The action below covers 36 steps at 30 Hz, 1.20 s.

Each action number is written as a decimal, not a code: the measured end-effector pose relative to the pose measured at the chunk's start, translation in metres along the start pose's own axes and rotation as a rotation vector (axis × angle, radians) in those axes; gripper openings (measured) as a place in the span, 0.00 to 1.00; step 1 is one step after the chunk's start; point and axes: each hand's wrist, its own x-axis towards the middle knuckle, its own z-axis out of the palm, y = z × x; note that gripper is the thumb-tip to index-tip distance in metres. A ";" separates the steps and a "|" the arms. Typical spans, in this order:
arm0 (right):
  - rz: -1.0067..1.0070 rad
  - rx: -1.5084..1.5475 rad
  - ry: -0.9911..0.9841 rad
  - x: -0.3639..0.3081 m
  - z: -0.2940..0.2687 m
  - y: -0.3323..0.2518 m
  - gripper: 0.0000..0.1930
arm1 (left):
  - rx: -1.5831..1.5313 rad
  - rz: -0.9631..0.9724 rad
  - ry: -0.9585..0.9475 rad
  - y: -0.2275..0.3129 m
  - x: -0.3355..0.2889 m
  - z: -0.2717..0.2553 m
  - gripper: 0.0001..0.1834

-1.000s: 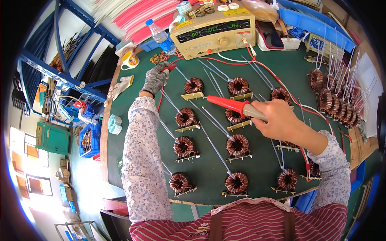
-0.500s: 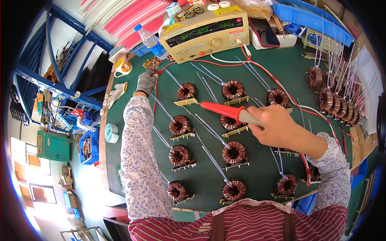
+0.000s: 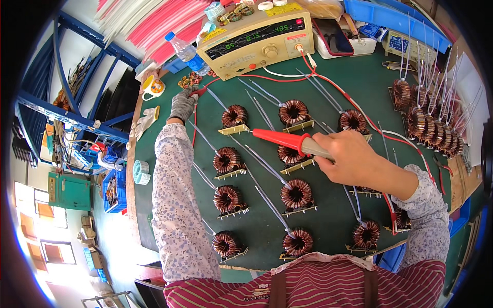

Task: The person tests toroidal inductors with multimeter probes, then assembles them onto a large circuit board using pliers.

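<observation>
In my right hand (image 3: 345,156) is a high-voltage test probe (image 3: 280,138) with a red cone-shaped guard and a pale handle. Its tip meets the pins at the right end of a small yellowish board (image 3: 232,130), which carries a copper toroid coil (image 3: 234,116). My left hand (image 3: 182,105), in a grey glove, is closed on a red test clip (image 3: 199,92) by the far end of that coil's blue-grey leads (image 3: 216,99). Whether the clip's jaws touch the wire is too small to tell. More toroid coils (image 3: 297,193) on boards stand in rows, leads pointing up-left.
A beige bench tester (image 3: 257,46) with lit green digits stands at the back, its red and white cables (image 3: 354,105) crossing the green mat. A water bottle (image 3: 187,54), mug (image 3: 153,87) and tape roll (image 3: 141,172) sit left. Bunched coils (image 3: 431,126) crowd the right.
The digits on the tester's display have changed. Both hands keep their grips, with the probe tip still at the same board; the whole view has shifted slightly.
</observation>
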 end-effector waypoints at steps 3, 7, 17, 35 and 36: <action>-0.004 0.000 0.001 0.000 0.000 0.000 0.08 | 0.011 0.015 0.018 0.000 0.000 0.000 0.15; 0.017 -0.004 -0.012 0.000 0.000 0.000 0.08 | 0.010 -0.008 -0.021 0.002 0.000 0.002 0.15; 0.001 -0.002 0.009 -0.001 0.000 0.000 0.09 | 0.123 0.038 -0.015 -0.007 0.005 0.001 0.15; -0.025 0.041 0.044 -0.007 -0.010 -0.006 0.11 | 0.183 0.068 -0.007 -0.015 0.009 0.000 0.16; -0.026 0.037 0.043 -0.008 -0.010 -0.006 0.11 | 0.182 0.068 -0.007 -0.014 0.009 0.001 0.16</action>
